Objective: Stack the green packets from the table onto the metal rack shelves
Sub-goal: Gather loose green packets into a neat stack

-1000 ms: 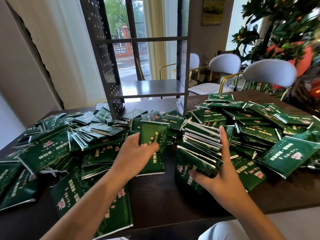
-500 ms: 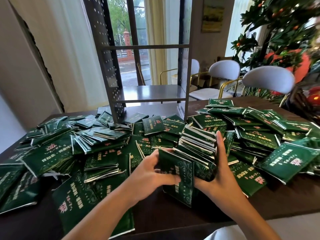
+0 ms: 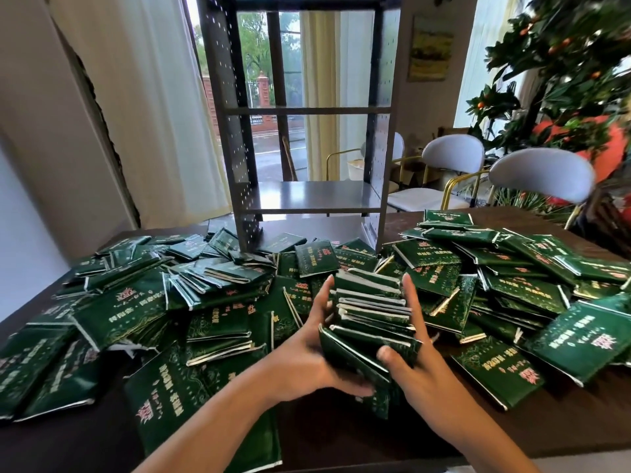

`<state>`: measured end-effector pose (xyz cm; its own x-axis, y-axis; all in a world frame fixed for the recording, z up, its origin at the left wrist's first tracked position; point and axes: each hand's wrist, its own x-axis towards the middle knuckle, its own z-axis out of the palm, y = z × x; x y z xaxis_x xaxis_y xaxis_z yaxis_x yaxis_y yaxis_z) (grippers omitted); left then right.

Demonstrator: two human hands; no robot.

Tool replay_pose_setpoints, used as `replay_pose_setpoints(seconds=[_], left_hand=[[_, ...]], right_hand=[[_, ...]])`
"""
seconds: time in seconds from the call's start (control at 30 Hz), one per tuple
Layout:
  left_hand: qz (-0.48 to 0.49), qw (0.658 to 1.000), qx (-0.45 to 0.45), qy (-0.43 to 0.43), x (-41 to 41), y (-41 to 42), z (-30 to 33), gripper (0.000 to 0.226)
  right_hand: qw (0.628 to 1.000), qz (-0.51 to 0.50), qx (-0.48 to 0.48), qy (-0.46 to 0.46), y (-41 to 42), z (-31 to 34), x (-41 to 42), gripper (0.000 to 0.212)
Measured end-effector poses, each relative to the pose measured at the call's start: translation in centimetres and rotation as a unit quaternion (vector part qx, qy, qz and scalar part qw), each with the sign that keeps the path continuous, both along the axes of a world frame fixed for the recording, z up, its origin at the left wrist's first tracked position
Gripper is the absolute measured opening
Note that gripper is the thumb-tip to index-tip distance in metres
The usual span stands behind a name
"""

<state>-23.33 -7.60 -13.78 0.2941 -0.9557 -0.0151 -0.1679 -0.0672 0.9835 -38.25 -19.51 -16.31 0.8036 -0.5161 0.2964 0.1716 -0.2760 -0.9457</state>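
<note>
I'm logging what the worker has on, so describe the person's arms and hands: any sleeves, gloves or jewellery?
Both forearms are bare, no sleeves in view. The left hand and right hand wear no gloves, rings or watch. Fingernails are short and unpainted.

Print on the green packets (image 3: 587, 339) is too blurred to read.

Dark counter (image 3: 341, 435): green packets (image 3: 129, 312) heaped across it, metal rack (image 3: 307, 196) standing at far side among them.
</note>
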Motion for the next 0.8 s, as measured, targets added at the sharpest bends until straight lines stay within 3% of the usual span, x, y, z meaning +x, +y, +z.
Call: replay_pose_setpoints(seconds=[0.27, 0.43, 0.8], left_hand=[[0.021, 0.999, 0.003, -0.031, 0.8, 0.1, -0.3, 0.13], [0.009, 0.999, -0.002, -0.033, 0.2, 0.0, -0.6, 0.107], [-0.009, 0.999, -0.02, -0.037, 0.8, 0.8, -0.9, 0.124]], right_hand=[[0.996, 0.078, 0.019, 0.032, -1.6, 0.0, 0.1, 0.115], [0.99, 0.126, 0.01, 0.066, -0.6, -0.3, -0.4, 0.141], [0.986, 0.123, -0.034, 0.103, -2.9, -0.1, 0.3, 0.134]])
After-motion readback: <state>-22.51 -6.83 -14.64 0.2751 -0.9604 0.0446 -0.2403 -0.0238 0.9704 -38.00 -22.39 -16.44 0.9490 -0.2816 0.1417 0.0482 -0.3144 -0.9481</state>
